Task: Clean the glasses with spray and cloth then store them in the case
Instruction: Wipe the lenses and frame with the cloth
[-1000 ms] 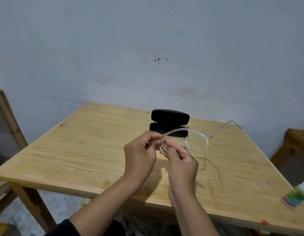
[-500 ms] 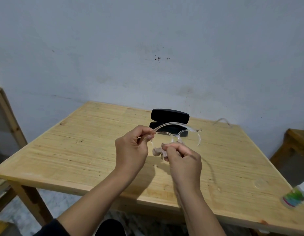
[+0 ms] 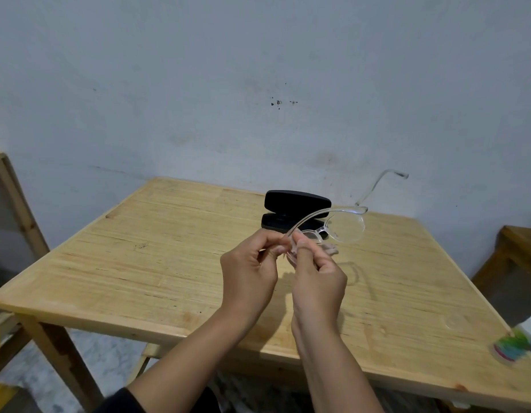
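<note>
At the far left we see a wooden chair frame (image 3: pixel 12 186) standing beside the tabletop (image 3: pixel 157 263), which is pale wood and sits against a grey wall (image 3: pixel 258 70). Moving toward the middle, our left hand (image 3: pixel 249 272) is raised above the tabletop with its fingers curled, pinching the near end of the clear glasses (image 3: pixel 346 226) between thumb and fingertips. Just beside it, touching at the fingertips, our right hand (image 3: pixel 317 281) is also closed, its thumb and forefinger pressing on the near lens; a small bit of cloth (image 3: pixel 329 248) seems to show past the fingers, though it is too blurred for us to be sure. The glasses are held in the air, the far lens and one temple arm reaching up and to the right. Behind them the black case (image 3: pixel 297 201) rests open on the tabletop. At the right edge lies a spray bottle (image 3: pixel 517 341) with a green label, well apart from the hands.
</note>
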Available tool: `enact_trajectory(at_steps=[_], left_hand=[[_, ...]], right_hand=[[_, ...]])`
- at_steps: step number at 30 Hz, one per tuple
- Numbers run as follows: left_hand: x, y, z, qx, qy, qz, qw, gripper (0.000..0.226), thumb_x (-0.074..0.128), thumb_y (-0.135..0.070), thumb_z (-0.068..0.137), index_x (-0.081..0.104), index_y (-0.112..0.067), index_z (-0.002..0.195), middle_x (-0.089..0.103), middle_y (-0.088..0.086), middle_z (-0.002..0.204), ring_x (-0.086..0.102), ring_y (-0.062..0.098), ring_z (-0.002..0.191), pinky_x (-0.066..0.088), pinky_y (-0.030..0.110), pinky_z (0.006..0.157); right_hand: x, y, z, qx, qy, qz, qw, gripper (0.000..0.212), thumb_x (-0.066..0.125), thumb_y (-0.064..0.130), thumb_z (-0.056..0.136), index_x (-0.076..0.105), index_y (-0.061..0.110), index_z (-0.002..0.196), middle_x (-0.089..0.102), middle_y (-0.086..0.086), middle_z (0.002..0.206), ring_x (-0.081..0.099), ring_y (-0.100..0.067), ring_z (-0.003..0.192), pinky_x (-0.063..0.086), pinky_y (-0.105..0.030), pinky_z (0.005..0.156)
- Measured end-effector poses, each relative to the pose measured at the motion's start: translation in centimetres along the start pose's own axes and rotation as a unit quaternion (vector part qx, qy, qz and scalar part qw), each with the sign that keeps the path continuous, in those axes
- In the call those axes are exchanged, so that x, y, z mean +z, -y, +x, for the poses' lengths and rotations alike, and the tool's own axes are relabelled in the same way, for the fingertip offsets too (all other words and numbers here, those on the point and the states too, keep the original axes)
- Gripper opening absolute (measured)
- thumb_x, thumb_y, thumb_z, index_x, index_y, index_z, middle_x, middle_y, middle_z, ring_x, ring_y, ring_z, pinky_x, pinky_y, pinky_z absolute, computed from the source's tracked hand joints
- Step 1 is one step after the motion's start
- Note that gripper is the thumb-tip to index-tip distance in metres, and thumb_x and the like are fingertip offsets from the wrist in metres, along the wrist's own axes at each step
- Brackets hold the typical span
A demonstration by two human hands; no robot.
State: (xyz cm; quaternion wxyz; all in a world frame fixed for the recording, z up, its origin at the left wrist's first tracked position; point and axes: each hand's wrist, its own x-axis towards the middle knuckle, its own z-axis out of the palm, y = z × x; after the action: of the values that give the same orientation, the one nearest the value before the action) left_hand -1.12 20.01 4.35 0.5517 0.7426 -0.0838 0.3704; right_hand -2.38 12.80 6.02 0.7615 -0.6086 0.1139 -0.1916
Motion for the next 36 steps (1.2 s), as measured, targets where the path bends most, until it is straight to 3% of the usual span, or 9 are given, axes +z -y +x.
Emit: enact_trajectory(at_steps=[3, 9, 17, 20, 22, 25, 28, 31, 36], left_hand=[[-0.4, -0.1, 0.5, 0.000, 0.004, -0.008, 1.000, 0.037, 0.067, 0.001, 0.079, 0.065, -0.036, 0.076, 0.064, -0.037, 0.070, 0.063, -0.009, 0.068, 0.041, 0.002, 0.061], [-1.8, 1.1, 1.5, 0.019, 0.024, -0.007, 0.999, 0.030, 0.068, 0.004, 0.078, 0.069, -0.026, 0.080, 0.066, -0.035, 0.071, 0.065, -0.009, 0.070, 0.043, 0.002, 0.063], [-4.4, 2.1, 2.7, 0.005, 0.000, 0.001, 1.000, 0.033, 0.067, 0.002, 0.079, 0.069, -0.031, 0.078, 0.069, -0.029, 0.074, 0.067, -0.003, 0.075, 0.050, 0.009, 0.068], [-6.2, 2.7, 3.7, -0.016, -0.031, 0.004, 0.999, 0.034, 0.066, 0.003, 0.079, 0.068, -0.030, 0.075, 0.069, -0.028, 0.073, 0.068, -0.001, 0.075, 0.050, 0.010, 0.072], [-7.8, 3.3, 4.5, -0.011, -0.052, 0.023, 0.998, 0.032, 0.066, 0.005, 0.079, 0.070, -0.027, 0.077, 0.069, -0.027, 0.072, 0.067, -0.003, 0.074, 0.049, 0.009, 0.072], [-10.7, 4.8, 5.5, 0.011, -0.071, 0.071, 0.995, 0.027, 0.067, 0.007, 0.078, 0.072, -0.019, 0.084, 0.069, -0.029, 0.073, 0.066, -0.006, 0.075, 0.047, 0.006, 0.073], [-14.2, 6.7, 5.9, 0.039, -0.092, 0.145, 0.984, 0.029, 0.066, 0.011, 0.076, 0.073, -0.014, 0.088, 0.071, -0.019, 0.080, 0.065, -0.009, 0.078, 0.046, 0.005, 0.075], [-17.4, 8.7, 6.2, 0.058, -0.106, 0.222, 0.968, 0.025, 0.066, 0.012, 0.076, 0.074, -0.009, 0.088, 0.073, 0.001, 0.084, 0.061, -0.017, 0.079, 0.047, 0.003, 0.075], [-20.8, 11.1, 6.0, 0.044, -0.094, 0.273, 0.956, 0.025, 0.066, 0.012, 0.076, 0.074, -0.009, 0.088, 0.070, -0.003, 0.084, 0.060, -0.019, 0.075, 0.047, 0.002, 0.074]], right_hand=[[-0.3, 0.4, 0.0, 0.030, 0.037, -0.013, 0.999, 0.016, 0.062, 0.019, 0.085, 0.076, 0.024, 0.079, 0.074, 0.013, 0.071, 0.070, -0.002, 0.074, 0.047, -0.011, 0.061], [-0.4, 1.2, 0.3, 0.041, 0.104, -0.021, 0.993, 0.018, 0.065, 0.012, 0.079, 0.077, 0.017, 0.066, 0.070, 0.007, 0.060, 0.061, -0.006, 0.062, 0.049, -0.017, 0.057], [-0.8, 0.3, 0.3, 0.062, 0.139, -0.056, 0.987, 0.010, 0.069, 0.014, 0.077, 0.078, 0.016, 0.074, 0.075, -0.003, 0.088, 0.067, -0.017, 0.084, 0.054, -0.035, 0.083], [-1.1, 0.1, 0.3, 0.065, 0.118, -0.035, 0.990, 0.010, 0.069, 0.016, 0.077, 0.078, 0.014, 0.072, 0.075, -0.003, 0.083, 0.064, -0.016, 0.092, 0.050, -0.029, 0.074], [-1.5, 0.0, 0.2, 0.071, 0.117, -0.033, 0.990, 0.011, 0.070, 0.021, 0.077, 0.078, 0.014, 0.076, 0.074, 0.000, 0.083, 0.063, -0.005, 0.086, 0.045, -0.025, 0.070], [-1.9, -0.8, 0.4, 0.076, 0.126, -0.028, 0.989, 0.016, 0.067, 0.022, 0.082, 0.076, 0.012, 0.090, 0.073, 0.001, 0.095, 0.067, 0.006, 0.076, 0.051, -0.032, 0.085], [-2.0, -1.9, 0.6, 0.083, 0.149, -0.028, 0.985, 0.016, 0.061, 0.015, 0.088, 0.075, 0.014, 0.097, 0.073, 0.002, 0.100, 0.070, -0.012, 0.088, 0.057, -0.028, 0.081], [-1.9, -3.0, 0.9, 0.089, 0.176, -0.016, 0.980, 0.020, 0.057, 0.003, 0.089, 0.074, 0.011, 0.097, 0.073, 0.001, 0.103, 0.071, -0.013, 0.087, 0.057, -0.020, 0.074], [-1.0, -3.4, 0.8, 0.122, 0.185, 0.011, 0.975, 0.021, 0.055, -0.003, 0.087, 0.073, 0.009, 0.092, 0.073, 0.000, 0.091, 0.067, -0.016, 0.087, 0.056, -0.021, 0.071]])
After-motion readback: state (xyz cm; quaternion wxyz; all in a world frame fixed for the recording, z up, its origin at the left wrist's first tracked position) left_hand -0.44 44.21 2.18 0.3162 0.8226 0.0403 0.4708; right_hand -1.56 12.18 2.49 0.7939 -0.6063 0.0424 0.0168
